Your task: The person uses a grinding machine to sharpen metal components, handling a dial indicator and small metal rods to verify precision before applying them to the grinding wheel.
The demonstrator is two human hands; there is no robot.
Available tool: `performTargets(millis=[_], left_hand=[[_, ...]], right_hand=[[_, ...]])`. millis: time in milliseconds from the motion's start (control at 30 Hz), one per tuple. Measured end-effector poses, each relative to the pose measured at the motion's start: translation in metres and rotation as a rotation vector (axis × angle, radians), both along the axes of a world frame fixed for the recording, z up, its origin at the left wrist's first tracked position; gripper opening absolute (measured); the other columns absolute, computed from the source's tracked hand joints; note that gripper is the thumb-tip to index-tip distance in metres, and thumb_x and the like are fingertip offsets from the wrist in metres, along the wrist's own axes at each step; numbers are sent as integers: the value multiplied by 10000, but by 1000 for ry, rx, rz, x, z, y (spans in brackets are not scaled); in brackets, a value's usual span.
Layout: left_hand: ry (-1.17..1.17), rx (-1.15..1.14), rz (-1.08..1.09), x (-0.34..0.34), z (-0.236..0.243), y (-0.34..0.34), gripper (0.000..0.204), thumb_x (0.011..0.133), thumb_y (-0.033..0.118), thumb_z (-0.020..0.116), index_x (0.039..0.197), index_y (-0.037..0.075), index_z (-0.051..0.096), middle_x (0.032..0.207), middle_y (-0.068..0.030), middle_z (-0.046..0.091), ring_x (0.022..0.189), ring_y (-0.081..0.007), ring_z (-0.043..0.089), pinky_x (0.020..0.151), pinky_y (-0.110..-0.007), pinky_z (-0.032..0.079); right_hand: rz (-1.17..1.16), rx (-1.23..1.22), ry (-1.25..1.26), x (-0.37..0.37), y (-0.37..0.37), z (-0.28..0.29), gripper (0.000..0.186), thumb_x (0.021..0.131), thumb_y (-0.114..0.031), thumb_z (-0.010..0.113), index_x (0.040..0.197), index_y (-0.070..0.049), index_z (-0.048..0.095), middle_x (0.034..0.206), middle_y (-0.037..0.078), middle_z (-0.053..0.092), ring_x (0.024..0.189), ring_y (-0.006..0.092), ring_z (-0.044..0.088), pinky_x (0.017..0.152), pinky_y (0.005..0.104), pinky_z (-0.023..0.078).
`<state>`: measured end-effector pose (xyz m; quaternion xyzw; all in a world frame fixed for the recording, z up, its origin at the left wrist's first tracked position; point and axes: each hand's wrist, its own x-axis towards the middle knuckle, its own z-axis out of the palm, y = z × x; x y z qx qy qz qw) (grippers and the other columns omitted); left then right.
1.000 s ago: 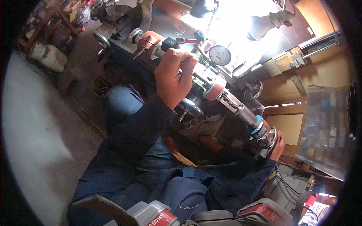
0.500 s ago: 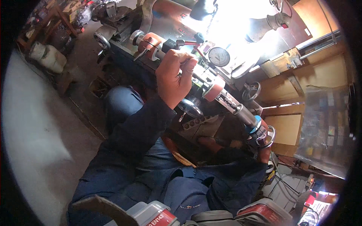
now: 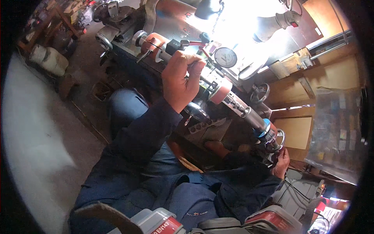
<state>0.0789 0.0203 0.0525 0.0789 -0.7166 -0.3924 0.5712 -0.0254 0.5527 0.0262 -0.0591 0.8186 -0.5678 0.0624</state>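
My left hand point(image 3: 180, 81) is closed in a pinch over the middle of a long machine spindle. What lies between its thumb and fingers is hidden. Just right of it stands a round dial gauge point(image 3: 225, 57), with a black block point(image 3: 173, 46) on its other side. Down the spindle sit an orange-pink collar point(image 3: 221, 91), a steel cylinder point(image 3: 254, 118) and a blue ring point(image 3: 262, 128). At the spindle's lower right end is a chrome handwheel point(image 3: 281, 140). My right hand point(image 3: 281, 163) has its fingers closed at the wheel's lower edge, partly hidden.
A bright lamp point(image 3: 269, 29) glares over the machine. Another handwheel point(image 3: 260, 93) stands behind the spindle, and a chrome one point(image 3: 197, 111) below my left hand. A gas cylinder point(image 3: 48, 59) stands at far left. Cables point(image 3: 298, 192) hang at lower right.
My right hand has moved from behind the handwheel down to its lower edge, and the wheel looks turned. The left hand stays nearly in place.
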Motion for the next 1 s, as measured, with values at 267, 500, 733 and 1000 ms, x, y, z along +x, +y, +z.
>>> performTargets(millis=[267, 500, 733, 1000], left_hand=[[-34, 68, -36, 8, 5, 1, 122, 940, 154, 668, 932, 42, 621, 839, -86, 605, 703, -210, 612, 642, -311, 482], [-29, 48, -38, 7, 5, 1, 115, 939, 147, 670, 931, 43, 620, 846, -85, 607, 719, -211, 613, 650, -311, 482], [3, 44, -33, 5, -1, -1, 86, 950, 148, 656, 959, 69, 625, 817, -6, 598, 629, -73, 498, 571, -236, 398], [27, 15, -5, 5, 0, -2, 97, 952, 153, 658, 958, 64, 620, 807, -1, 595, 622, -69, 480, 574, -235, 394]], right_hand=[[-150, -37, 112, -16, -28, 6, 263, 1052, -249, 510, 1043, -12, 622, 917, 10, 623, 833, 93, 562, 744, 258, 469], [-150, 27, 216, -37, -45, 8, 282, 1049, -265, 506, 1032, -7, 618, 926, 18, 628, 834, 105, 578, 768, 261, 488], [183, 104, 231, -42, -70, 3, 301, 1028, -277, 506, 1092, -9, 627, 932, 47, 640, 796, 121, 598, 702, 284, 503], [276, 250, 348, -36, -71, -13, 305, 1033, -276, 500, 1113, -12, 629, 916, 50, 642, 773, 121, 599, 670, 272, 490]])
